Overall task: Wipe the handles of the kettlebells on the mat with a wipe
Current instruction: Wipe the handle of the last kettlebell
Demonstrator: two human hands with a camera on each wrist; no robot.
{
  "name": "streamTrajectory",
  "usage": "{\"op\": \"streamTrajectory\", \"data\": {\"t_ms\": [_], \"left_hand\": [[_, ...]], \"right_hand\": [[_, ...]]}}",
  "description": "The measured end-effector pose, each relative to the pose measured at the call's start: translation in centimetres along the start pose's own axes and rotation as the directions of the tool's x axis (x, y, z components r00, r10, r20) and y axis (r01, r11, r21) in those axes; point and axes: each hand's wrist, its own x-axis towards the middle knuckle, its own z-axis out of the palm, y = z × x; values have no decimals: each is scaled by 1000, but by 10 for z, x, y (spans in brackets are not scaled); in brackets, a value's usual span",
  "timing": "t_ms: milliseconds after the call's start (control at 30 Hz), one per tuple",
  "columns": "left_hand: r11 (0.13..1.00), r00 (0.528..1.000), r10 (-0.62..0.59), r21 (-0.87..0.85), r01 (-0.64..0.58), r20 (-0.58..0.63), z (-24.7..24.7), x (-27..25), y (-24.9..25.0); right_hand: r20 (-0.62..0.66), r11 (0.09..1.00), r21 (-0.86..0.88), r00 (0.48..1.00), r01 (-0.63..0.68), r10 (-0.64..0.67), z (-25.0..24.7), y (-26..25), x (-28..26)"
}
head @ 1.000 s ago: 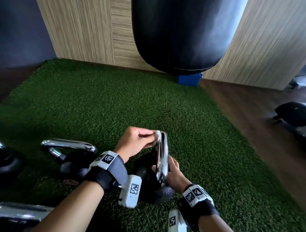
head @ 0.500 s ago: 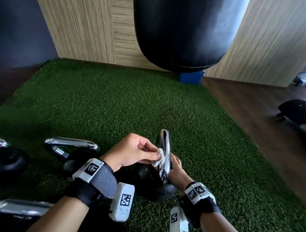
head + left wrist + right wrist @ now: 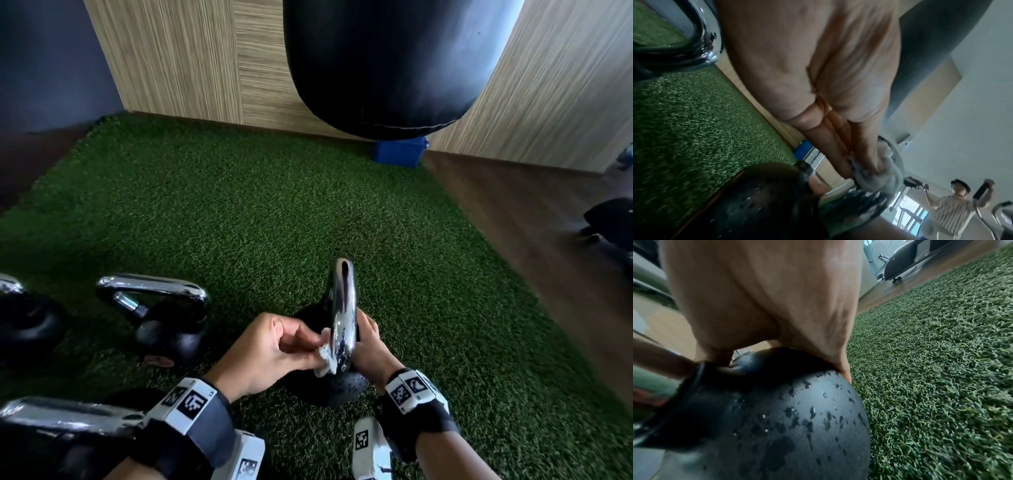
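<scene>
Low in the centre of the head view, a kettlebell's chrome handle (image 3: 342, 318) stands edge-on above its black ball (image 3: 777, 418) on the green mat (image 3: 239, 205). A crumpled white wipe (image 3: 325, 356) is pressed to the handle's lower left side, pinched in the left hand (image 3: 274, 353). The right hand (image 3: 368, 346) braces the bell, fingers curled over the ball's top. Wiping well likely means firm, full-length strokes around the bar. Three more kettlebells (image 3: 168, 318) wait at the lower left.

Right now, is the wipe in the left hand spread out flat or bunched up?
Bunched up. The left hand pinches the wipe into a small crumpled wad against the chrome handle; no flat sheet hangs loose.
</scene>
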Motion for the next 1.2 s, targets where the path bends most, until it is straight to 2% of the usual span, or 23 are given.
{"op": "streamTrajectory", "data": {"t_ms": [100,200,267,367,433,467,533,567,600,633,700,767,800,1000,1100,1133,1200], "left_hand": [[998,1000,18,66,-17,-11,2,-3,-14],[982,993,33,188,-11,-117,12,-8,-28],[979,984,42,204,-6,-176,17,-11,-35],[957,982,97,286,-47,-164,16,-10,-36],[949,979,113,311,-55,-171,12,-5,-30],[962,971,105,270,-45,-214,9,-1,-24],[986,941,103,155,-55,-322,0,7,-9],[989,927,128,114,-93,-352,-3,10,-1],[987,918,159,88,-136,-363,-7,13,9],[982,914,191,77,-175,-359,-10,15,18],[971,911,241,81,-227,-333,-14,19,32],[964,907,268,95,-250,-326,-15,23,41],[963,904,271,98,-253,-331,-15,24,45],[942,897,332,155,-298,-293,-8,25,53],[963,939,270,79,-258,-216,-4,24,52],[965,942,256,106,-238,-215,-4,24,48],[945,950,202,302,-125,-237,-5,24,34]], "right_hand": [[0,1000,2,1000,-6,6,0,0,-1],[-24,1000,10,1000,2,-2,1,0,-1],[-31,1000,14,999,9,-9,1,-1,-1],[-25,1000,1,1000,15,-15,0,-9,-7],[-74,993,-65,992,99,-104,-8,-20,-13],[-160,981,-101,971,165,-180,-16,-28,-18],[-405,952,-106,862,288,-306,-37,-48,-30],[-489,930,-61,801,363,-345,-47,-60,-36],[-509,894,-9,768,447,-389,-56,-72,-43],[-469,853,17,758,522,-454,-60,-82,-48],[-302,799,-31,757,600,-580,-61,-100,-58],[-186,767,-81,746,636,-639,-55,-110,-63],[-174,760,-74,742,646,-648,-53,-112,-63],[-206,759,55,752,648,-627,-54,-110,-64],[-229,762,76,755,643,-614,-56,-103,-65],[-247,764,83,755,640,-607,-57,-100,-64],[-303,771,100,757,629,-579,-59,-94,-62]]}}
